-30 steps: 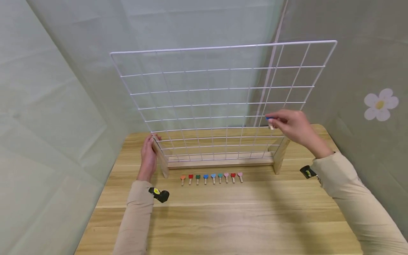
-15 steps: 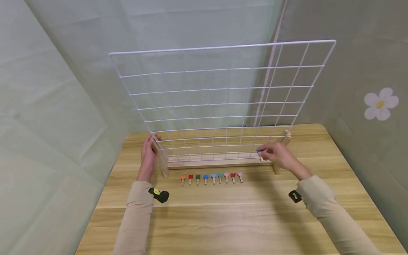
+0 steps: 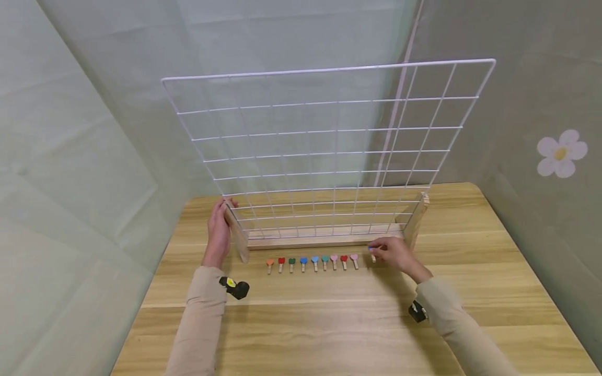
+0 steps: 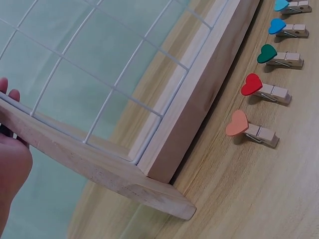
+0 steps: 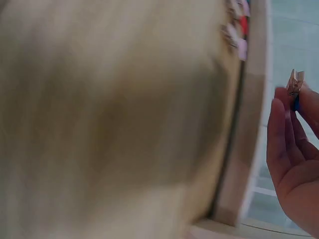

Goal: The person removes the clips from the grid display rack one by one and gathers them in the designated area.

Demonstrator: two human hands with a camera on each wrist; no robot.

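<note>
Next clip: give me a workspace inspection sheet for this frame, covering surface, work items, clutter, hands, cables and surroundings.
Surface: wooden table, light grain.
Work items: white wire grid panel upright in a wooden stand; row of nine heart-topped wooden clips lying in front of the stand; one blue-tipped clip pinched at the right end of the row.
Clutter: nothing seen.
Hands: left hand grips the stand's left upright; right hand pinches the blue-tipped clip low over the table.
Cables: nothing seen; small black cameras on both wrists.
Surroundings: pale green fabric walls, flower decal on the right.
</note>
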